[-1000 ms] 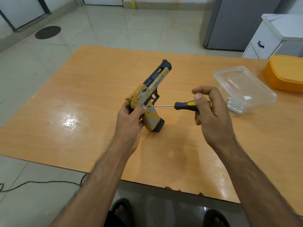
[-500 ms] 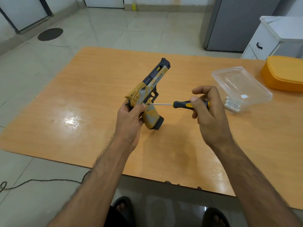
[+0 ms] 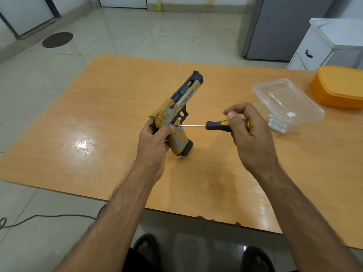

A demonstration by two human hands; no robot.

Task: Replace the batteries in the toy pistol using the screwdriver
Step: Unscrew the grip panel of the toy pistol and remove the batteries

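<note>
The yellow-and-grey plastic toy pistol (image 3: 177, 112) stands butt-down on the orange wooden table (image 3: 98, 114), muzzle pointing far-right, gripped at its rear by the left hand (image 3: 155, 142). To its right, the right hand (image 3: 249, 132) pinches a black-and-yellow-handled screwdriver (image 3: 212, 125), tip against the grip. White batteries (image 3: 277, 125) lie beside a clear plastic container (image 3: 286, 103), further right.

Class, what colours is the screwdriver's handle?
Black with yellow on the screwdriver handle, seen in the head view.
</note>
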